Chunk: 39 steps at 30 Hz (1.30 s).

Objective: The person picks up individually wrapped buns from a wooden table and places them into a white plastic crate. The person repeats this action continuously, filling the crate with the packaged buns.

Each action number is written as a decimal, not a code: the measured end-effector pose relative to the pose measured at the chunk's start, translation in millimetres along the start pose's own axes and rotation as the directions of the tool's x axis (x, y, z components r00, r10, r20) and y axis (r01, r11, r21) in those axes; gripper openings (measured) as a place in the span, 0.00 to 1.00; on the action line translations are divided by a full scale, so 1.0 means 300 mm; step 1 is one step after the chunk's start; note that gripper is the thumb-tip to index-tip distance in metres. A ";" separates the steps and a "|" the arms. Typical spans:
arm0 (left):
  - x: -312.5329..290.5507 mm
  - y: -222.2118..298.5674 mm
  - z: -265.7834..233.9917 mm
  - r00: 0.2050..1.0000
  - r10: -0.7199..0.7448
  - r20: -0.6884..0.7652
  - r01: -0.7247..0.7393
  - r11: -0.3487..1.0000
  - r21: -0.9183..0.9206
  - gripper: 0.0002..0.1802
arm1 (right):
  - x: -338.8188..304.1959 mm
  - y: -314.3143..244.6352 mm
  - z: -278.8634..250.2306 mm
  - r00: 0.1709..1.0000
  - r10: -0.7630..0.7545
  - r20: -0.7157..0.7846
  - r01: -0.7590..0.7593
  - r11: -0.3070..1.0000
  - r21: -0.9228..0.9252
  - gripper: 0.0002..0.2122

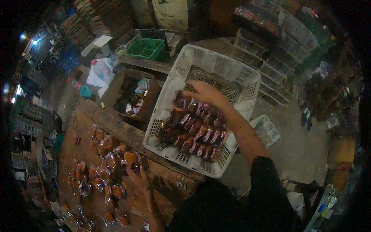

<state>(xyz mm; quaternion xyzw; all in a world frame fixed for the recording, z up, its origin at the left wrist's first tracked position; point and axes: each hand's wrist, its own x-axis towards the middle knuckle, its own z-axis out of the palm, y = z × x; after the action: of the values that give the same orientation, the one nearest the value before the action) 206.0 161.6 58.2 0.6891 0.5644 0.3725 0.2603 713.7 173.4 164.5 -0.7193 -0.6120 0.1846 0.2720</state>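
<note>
In the white plastic crate (241, 133), small brown pieces in clear wrappers (199, 133) stand close together in several rows. Over the far end of these rows my right hand (205, 94) reaches in, thumb and fingers apart, at the wrapped piece (179, 99) in the corner of the far row. More wrapped brown pieces (104, 174) lie loose on the wooden table at the left. Beside them is my left hand (140, 179), fingers spread, its tips close to an orange-brown wrapped piece (130, 157). Whether those fingertips touch it, I cannot tell.
The crate rests over the edge of the wooden table (164, 174). Left of it, a cardboard box (148, 98) holds small packets. Farther back are a green basket (146, 48) and a clear bottle (99, 69). Stacked crates (266, 69) stand at the far right; another white crate (266, 129) is on the floor.
</note>
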 end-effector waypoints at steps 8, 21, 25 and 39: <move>-0.092 -0.004 -0.003 0.999 -0.028 0.026 0.025 0.993 0.117 0.25 | 0.199 0.016 0.111 0.886 0.017 0.462 -0.012 1.000 -0.015 0.38; 0.322 0.362 0.017 0.968 0.249 -0.032 -0.251 0.952 -0.173 0.31 | -0.303 0.066 -0.341 0.771 0.123 -0.625 -0.253 0.960 -0.123 0.22; 0.516 0.584 0.218 0.860 0.494 0.129 -0.509 0.848 0.147 0.39 | -0.442 0.087 -0.299 0.645 0.150 -0.749 -0.439 0.876 -0.203 0.19; 0.546 0.751 0.622 0.810 0.515 0.282 -0.587 0.713 0.383 0.53 | -0.452 0.077 -0.232 0.656 0.218 -0.723 -0.553 0.791 -0.263 0.14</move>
<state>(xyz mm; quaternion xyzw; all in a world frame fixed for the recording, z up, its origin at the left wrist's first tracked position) 502.0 281.0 160.1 0.8936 0.3813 0.2366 0.0120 748.6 26.5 195.6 -0.8957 -0.3279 -0.1770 0.2428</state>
